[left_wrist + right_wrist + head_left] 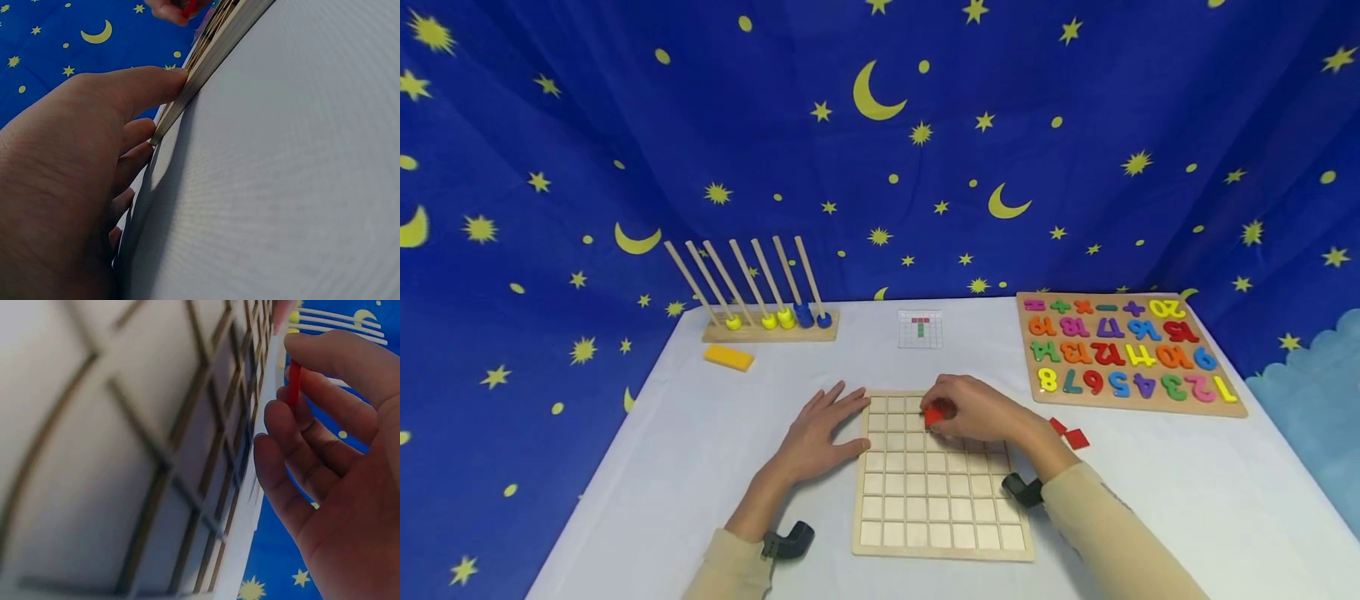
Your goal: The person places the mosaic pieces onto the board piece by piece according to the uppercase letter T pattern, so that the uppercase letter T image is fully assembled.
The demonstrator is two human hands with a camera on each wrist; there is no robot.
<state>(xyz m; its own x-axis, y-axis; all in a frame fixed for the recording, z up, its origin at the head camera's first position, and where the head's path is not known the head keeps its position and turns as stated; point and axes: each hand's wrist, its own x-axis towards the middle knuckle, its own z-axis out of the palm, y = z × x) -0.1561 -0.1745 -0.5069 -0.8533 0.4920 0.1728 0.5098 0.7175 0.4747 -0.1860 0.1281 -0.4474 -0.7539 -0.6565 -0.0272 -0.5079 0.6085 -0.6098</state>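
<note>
A wooden grid board (943, 552) lies on the white table, its square cells bare where they show. My right hand (973, 408) pinches a red square tile (933, 416) between thumb and fingertips, over the upper part of the board. From the right wrist view, the tile (294, 382) is seen edge-on, a little off the grid. Spread straight, the fingers of my left hand (822, 437) rest along the board's left edge, the thumb touching its rim (206, 65). Two more red tiles (1077, 439) lie right of the board, partly behind my right forearm.
Behind the board lies a small pattern card (921, 330) with red and green squares. A wooden peg stand (771, 332) with yellow and blue beads is at back left, a yellow block (728, 358) before it. A number puzzle board (1138, 407) lies at back right.
</note>
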